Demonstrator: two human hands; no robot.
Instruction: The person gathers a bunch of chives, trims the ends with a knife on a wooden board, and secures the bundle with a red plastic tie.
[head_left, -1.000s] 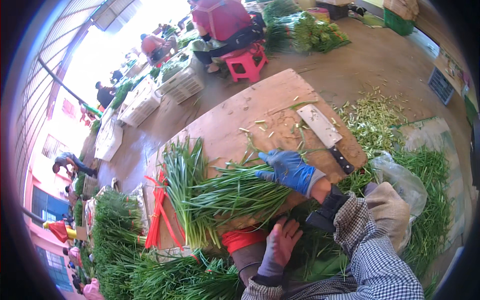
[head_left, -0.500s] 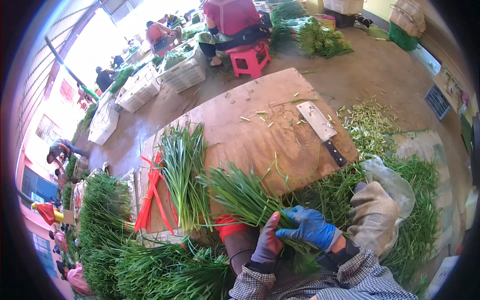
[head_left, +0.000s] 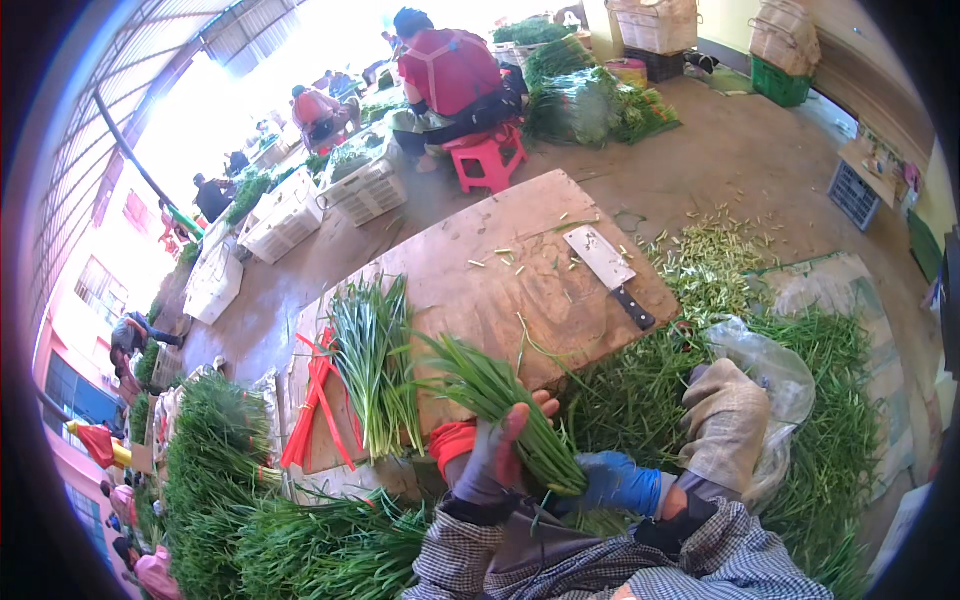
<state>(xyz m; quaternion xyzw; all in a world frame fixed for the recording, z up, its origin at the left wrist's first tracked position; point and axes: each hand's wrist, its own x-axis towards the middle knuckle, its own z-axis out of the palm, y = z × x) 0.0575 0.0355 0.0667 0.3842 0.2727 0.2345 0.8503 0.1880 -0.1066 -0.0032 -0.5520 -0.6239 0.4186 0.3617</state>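
Observation:
A bunch of garlic chives [head_left: 510, 400] slants over the near edge of the wooden board, its leaf tips pointing far left. My left hand [head_left: 497, 450], in a grey glove with a reddish thumb, is closed round the bunch's middle. Against the cut stem ends lies my right hand [head_left: 612, 482] in a blue glove; its fingers are hidden behind the stems. A second chive pile [head_left: 372, 360] rests on the board's left side, beside red tie strips [head_left: 316, 400]. A cleaver [head_left: 610, 272] with a black handle lies flat on the board's right side.
The wooden board [head_left: 480, 270] carries scattered stem bits. Loose greens [head_left: 830, 430] and a clear plastic bag [head_left: 765, 360] lie to the right, chive bundles [head_left: 215, 450] to the left. Farther off, a person [head_left: 450, 75] sits on a pink stool [head_left: 487, 160] near white crates [head_left: 360, 190].
The view has shifted. The bunch now stands steeper in my left hand, whose fingers show on its far side. My right hand has slid down to the stem ends.

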